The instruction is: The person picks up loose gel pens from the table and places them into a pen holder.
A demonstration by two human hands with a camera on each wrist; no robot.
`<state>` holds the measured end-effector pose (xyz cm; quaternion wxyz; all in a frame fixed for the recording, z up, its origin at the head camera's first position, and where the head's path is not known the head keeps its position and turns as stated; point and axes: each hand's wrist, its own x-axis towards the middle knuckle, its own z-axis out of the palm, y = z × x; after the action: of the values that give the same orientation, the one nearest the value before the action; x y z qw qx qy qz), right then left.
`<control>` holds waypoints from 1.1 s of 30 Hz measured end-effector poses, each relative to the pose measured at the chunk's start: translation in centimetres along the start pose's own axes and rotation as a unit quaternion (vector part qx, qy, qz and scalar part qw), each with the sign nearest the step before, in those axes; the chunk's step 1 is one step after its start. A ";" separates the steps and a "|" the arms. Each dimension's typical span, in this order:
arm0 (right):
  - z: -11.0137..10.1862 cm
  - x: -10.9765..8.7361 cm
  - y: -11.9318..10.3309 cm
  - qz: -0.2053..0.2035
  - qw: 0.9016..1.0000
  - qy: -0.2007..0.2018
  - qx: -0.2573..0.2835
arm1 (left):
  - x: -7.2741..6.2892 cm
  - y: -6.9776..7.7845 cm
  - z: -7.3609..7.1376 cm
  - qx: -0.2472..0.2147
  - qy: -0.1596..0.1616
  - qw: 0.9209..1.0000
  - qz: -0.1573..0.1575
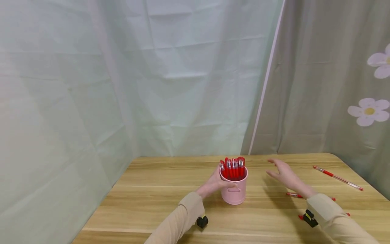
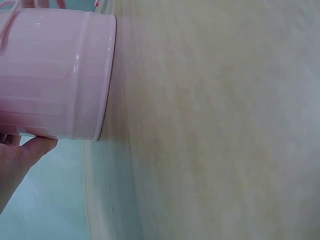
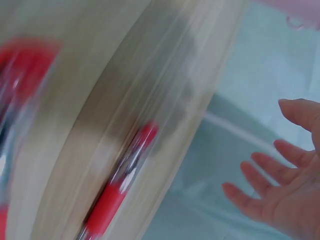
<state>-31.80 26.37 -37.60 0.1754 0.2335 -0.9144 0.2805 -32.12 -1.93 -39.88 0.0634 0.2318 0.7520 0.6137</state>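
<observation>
A pink pen holder (image 1: 234,197) stands upright on the wooden table with several red-capped pens (image 1: 235,168) in it. My left hand (image 1: 215,183) grips its left side, with the thumb across the front near the rim and the other fingers mostly hidden behind. In the left wrist view the pen holder (image 2: 55,75) shows from low down, its base at the tabletop. My right hand (image 1: 287,176) hovers to the right of it, fingers spread and holding nothing. A red pen (image 1: 294,195) lies below the right wrist, partly covered by it.
Farther right, another red pen (image 1: 338,178) lies slanted on the table (image 1: 158,189). Red ends of a further pen (image 1: 301,217) peek out from under the right forearm. Pale curtains (image 1: 195,84) hang behind and to the left of the table.
</observation>
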 end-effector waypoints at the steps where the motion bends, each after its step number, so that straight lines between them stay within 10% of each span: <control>1: -0.2 -0.1 0.4 0.007 1.000 -0.005 -0.010 | 0.0 0.0 -0.1 0.000 0.001 1.000 0.001; 17: -3.6 -2.2 6.1 0.078 0.984 -0.044 -0.152 | 0.0 0.0 -0.3 -0.009 -0.005 1.000 0.006; 33: -7.4 -4.3 10.9 0.210 0.960 -0.107 -0.151 | 0.3 -0.2 0.2 -0.004 -0.005 1.000 0.017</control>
<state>-32.52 40.19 -38.47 0.0464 0.0355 -0.9879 0.1435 -32.38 -1.64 -40.05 0.0582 0.2471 0.7453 0.6165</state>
